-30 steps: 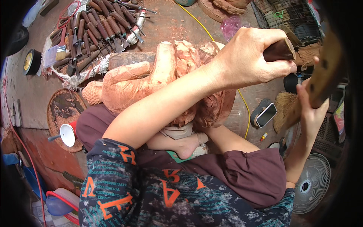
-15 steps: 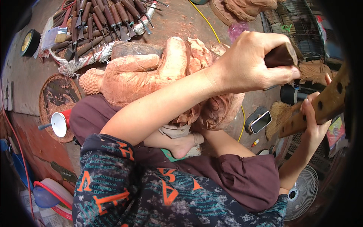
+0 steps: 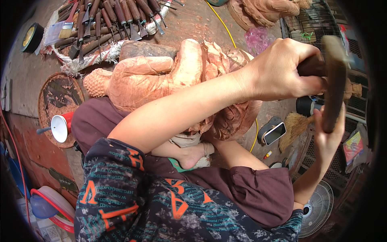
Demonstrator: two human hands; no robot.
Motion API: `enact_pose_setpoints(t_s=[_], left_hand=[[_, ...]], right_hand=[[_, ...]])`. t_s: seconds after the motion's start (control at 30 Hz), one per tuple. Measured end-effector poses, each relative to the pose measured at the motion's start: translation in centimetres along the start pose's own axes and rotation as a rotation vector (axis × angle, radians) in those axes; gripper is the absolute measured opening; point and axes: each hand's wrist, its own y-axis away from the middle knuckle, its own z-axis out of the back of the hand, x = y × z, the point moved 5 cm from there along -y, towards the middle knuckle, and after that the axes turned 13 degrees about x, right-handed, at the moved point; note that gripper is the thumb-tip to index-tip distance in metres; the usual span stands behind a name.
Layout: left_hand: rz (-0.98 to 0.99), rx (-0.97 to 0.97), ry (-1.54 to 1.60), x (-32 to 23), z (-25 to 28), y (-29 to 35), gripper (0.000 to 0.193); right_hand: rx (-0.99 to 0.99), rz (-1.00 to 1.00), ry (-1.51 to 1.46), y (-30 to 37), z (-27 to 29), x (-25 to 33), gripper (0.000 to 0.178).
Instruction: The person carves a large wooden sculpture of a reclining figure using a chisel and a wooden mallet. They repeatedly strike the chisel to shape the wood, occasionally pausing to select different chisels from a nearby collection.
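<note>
A reddish wooden figure carving (image 3: 161,76) lies on its side across my lap, its curly head to the left. My left arm crosses over it to the right, and my left hand (image 3: 278,70) is closed around a dark chisel handle (image 3: 310,64); the blade is hidden. My right hand (image 3: 328,139) grips the lower end of a wooden mallet (image 3: 334,76), held nearly upright right next to the chisel handle. My bare foot (image 3: 193,155) shows under the carving.
Several chisels (image 3: 113,20) lie in a row on cloth at the top left. A round carved panel (image 3: 56,97) and a white funnel (image 3: 60,127) sit at left. A phone (image 3: 274,133), small broom (image 3: 296,125), fan (image 3: 318,209) and wire cage (image 3: 314,20) stand at right.
The mallet in my right hand has swung from a slant to nearly upright, closer to the chisel handle. My left hand has kept its grip over the carving.
</note>
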Motion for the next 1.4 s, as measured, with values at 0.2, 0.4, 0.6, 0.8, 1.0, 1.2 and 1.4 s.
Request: enact_pose_setpoints(t_s=[0.2, 0.4, 0.6, 0.8, 1.0, 1.2, 1.4], left_hand=[[-0.009, -0.053, 0.071, 0.2, 1.0, 0.9, 0.023], [-0.047, -0.120, 0.033, 0.2, 1.3, 1.1, 0.015], [0.005, -0.140, -0.033, -0.1, 2.1, 2.2, 0.012], [-0.005, -0.194, 0.114, 1.0, 1.7, 2.1, 0.016], [-0.010, -0.120, 0.043, -1.0, 1.6, 1.0, 0.018], [-0.012, -0.151, 0.044, -0.5, 1.7, 1.2, 0.019], [-0.017, -0.198, -0.035, -0.5, 2.2, 1.7, 0.017]], right_hand=[[-0.018, 0.017, -0.092, -0.4, 0.9, -1.2, 0.049], [0.091, -0.103, 0.013, -0.1, 3.1, -2.5, 0.051], [0.003, -0.019, 0.030, -1.0, 1.5, -1.0, 0.044], [0.136, 0.046, 0.142, -2.1, 0.1, 2.6, 0.056], [0.057, -0.081, -0.286, -1.8, 1.5, 1.0, 0.051], [0.027, 0.011, -0.258, -2.0, 1.7, 0.9, 0.057], [-0.016, -0.058, -0.037, -1.5, 1.8, -0.6, 0.044]])
